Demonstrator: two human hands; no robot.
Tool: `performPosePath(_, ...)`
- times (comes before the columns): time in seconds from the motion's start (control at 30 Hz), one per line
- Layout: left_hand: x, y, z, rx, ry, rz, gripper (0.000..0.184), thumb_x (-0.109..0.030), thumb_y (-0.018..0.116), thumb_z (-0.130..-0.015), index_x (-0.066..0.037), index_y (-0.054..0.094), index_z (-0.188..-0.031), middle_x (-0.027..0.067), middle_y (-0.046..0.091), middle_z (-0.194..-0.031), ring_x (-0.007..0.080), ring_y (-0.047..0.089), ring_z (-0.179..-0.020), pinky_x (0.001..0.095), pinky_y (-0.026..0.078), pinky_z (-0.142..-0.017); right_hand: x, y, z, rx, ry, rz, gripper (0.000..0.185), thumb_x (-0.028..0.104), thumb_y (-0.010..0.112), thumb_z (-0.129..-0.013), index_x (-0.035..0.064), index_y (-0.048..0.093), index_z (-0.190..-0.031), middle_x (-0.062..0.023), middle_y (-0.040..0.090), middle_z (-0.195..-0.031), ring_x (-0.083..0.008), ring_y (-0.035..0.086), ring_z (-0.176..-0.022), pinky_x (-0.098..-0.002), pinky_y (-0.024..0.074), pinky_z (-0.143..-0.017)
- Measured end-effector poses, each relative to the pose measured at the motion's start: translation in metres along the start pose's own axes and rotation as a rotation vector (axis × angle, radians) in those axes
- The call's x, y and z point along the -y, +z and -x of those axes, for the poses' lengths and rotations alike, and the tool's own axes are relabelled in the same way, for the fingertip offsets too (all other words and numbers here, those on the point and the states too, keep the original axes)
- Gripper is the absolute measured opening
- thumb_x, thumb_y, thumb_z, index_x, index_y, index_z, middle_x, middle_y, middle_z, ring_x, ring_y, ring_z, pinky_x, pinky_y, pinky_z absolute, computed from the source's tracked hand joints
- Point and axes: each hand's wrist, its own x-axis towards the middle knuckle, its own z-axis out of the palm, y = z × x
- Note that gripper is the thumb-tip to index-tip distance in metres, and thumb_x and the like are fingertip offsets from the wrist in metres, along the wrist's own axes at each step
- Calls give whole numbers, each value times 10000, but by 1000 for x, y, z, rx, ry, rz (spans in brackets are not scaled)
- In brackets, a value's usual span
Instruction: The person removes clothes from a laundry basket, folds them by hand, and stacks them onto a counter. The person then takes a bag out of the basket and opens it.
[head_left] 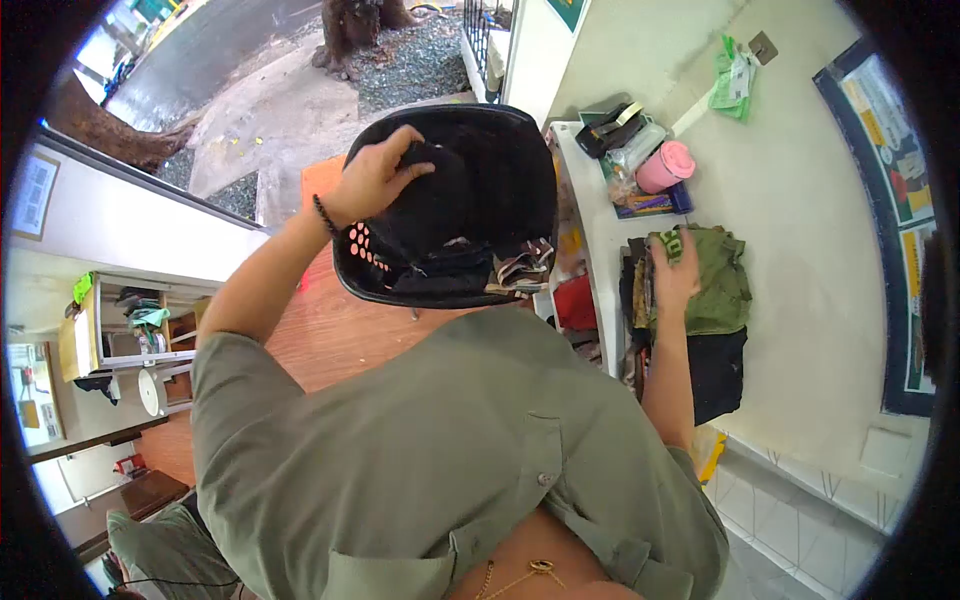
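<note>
My left hand (380, 178) is at the upper left of a black plastic basket (347, 262) with perforated sides. Its thumb and fingers are closed on a black garment (430, 205), whose full shape is hard to make out in the dark interior. A brown-and-white patterned cloth (522, 266) lies in the basket's near right corner. On the right, my right hand (677, 272) rests with thumb and fingers apart on a stack of folded clothes. A green garment (718, 280) tops the stack, with bright green lettering between my fingers. Black cloth (718, 375) hangs below it.
A white shelf (592, 190) runs along the right wall, bearing a pink tumbler (665, 167) and small items. Red cloth (575, 303) shows on a lower level. A white stool (155, 390) stands at left. Another person's green-clothed leg (170, 555) is at lower left.
</note>
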Motion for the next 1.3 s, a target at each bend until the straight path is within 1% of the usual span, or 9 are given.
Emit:
performPosePath(0.2, -129, -52, -21, -16, 205, 573, 264, -202, 686, -933, -53, 532, -1088, 22, 610, -861, 72, 568, -801, 271, 482, -710, 116, 20, 28, 289, -561, -815, 916, 273, 848, -711, 25, 385, -1462, -174, 426, -1481, -287, 394, -1372, -398, 301, -1128)
performPosePath(0.37, -178, -24, -59, 121, 249, 785, 269, -167, 681, -932, -20, 544, -1111, 15, 628, -952, 65, 581, -895, 256, 492, -787, 144, -48, 50, 492, 37, -1603, 743, 198, 844, -722, 22, 505, -1359, -129, 595, -1285, -259, 571, -1186, -398, 444, -1020)
performPosePath(0.4, -178, -8, -75, 176, 226, 786, 272, -163, 679, -930, -18, 549, -1121, 21, 634, -962, 71, 587, -905, 259, 495, -796, 143, -66, 50, 416, 161, -1637, 516, 142, 811, -770, 18, 609, -1228, -83, 682, -1089, -206, 649, -982, -347, 514, -885)
performPosePath(0.6, -209, 104, -156, 216, 398, 455, 333, -140, 713, -886, -13, 626, -1181, 94, 688, -1062, 135, 621, -972, 280, 490, -879, 61, -132, 26, -301, -113, -788, 168, 16, 728, -846, -20, 690, -1005, -40, 699, -918, -105, 621, -820, -252, 499, -775)
performPosePath(0.8, -247, 194, -201, -35, 905, 482, 302, 48, 659, -751, -88, 715, -1014, 102, 711, -1035, 283, 661, -1002, 366, 523, -868, 13, -164, 50, -662, -387, 92, 429, -76, 618, -664, 106, 715, -1040, -44, 710, -1021, -226, 645, -968, -348, 445, -923)
performPosePath(1.03, -157, 296, -161, 321, 820, 56, 315, 14, 599, -803, -145, 700, -1056, 81, 649, -1246, 320, 520, -1263, 463, 382, -1060, -45, -58, 101, -82, -161, 224, 352, 198, 766, -704, 138, 709, -1047, -35, 707, -978, -250, 633, -1017, -484, 366, -993)
performPosePath(1.07, -147, 289, -145, 354, 736, 22, 321, 5, 599, -811, -157, 695, -1071, 75, 635, -1273, 320, 505, -1278, 468, 365, -1069, -42, -51, 101, -58, -97, 197, 433, 360, 793, -729, 134, 696, -1086, -57, 682, -1093, -262, 597, -1111, -500, 351, -1009)
performPosePath(1.23, -97, 223, -85, 274, 512, 68, 271, -65, 623, -842, -176, 689, -1080, 55, 624, -1283, 299, 503, -1272, 464, 359, -1043, -51, -25, 34, -385, -82, 315, 667, 501, 700, -807, 188, 539, -1373, -204, 375, -1500, -418, 314, -1392, -584, 254, -1094)
performPosePath(1.3, -69, 198, -60, 294, 446, 60, 257, -87, 635, -840, -179, 694, -1073, 51, 624, -1278, 295, 504, -1268, 462, 364, -1031, -58, -6, 5, -165, 64, 500, 696, 607, 593, -853, 260, 471, -1444, -220, 284, -1551, -434, 204, -1445, -619, 167, -1132)
